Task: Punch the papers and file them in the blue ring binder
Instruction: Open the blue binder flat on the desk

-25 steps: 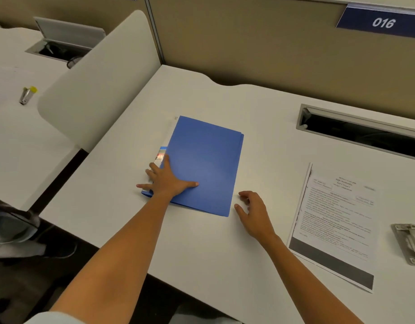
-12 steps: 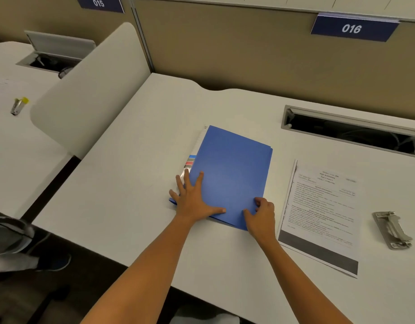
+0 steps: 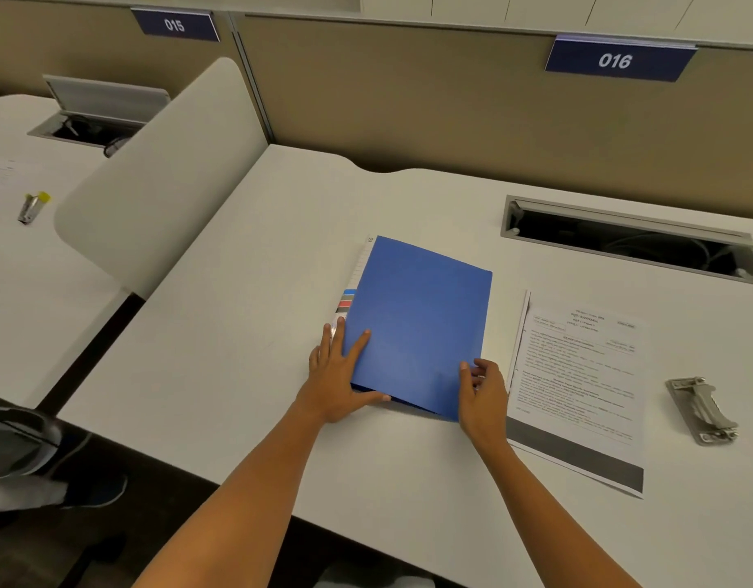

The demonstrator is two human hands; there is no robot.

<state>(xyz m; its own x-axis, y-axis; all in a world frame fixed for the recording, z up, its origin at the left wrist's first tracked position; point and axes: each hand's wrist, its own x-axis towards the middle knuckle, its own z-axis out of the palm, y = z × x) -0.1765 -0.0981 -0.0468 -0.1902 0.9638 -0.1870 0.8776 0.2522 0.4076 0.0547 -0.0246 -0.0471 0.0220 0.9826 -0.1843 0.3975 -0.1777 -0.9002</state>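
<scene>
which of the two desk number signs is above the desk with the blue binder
The 016 sign, on the partition right behind the desk holding the blue binder. The 015 sign hangs over the neighbouring desk beyond the white divider.

The white desk [image 3: 247, 375] carries a blue binder [image 3: 421, 328], papers [image 3: 578, 388] and a punch [image 3: 701, 411].

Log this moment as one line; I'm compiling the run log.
stage: opening binder | left hand: flat on binder | right hand: grips cover's corner | papers: unpunched, right of binder | punch: untouched
</scene>
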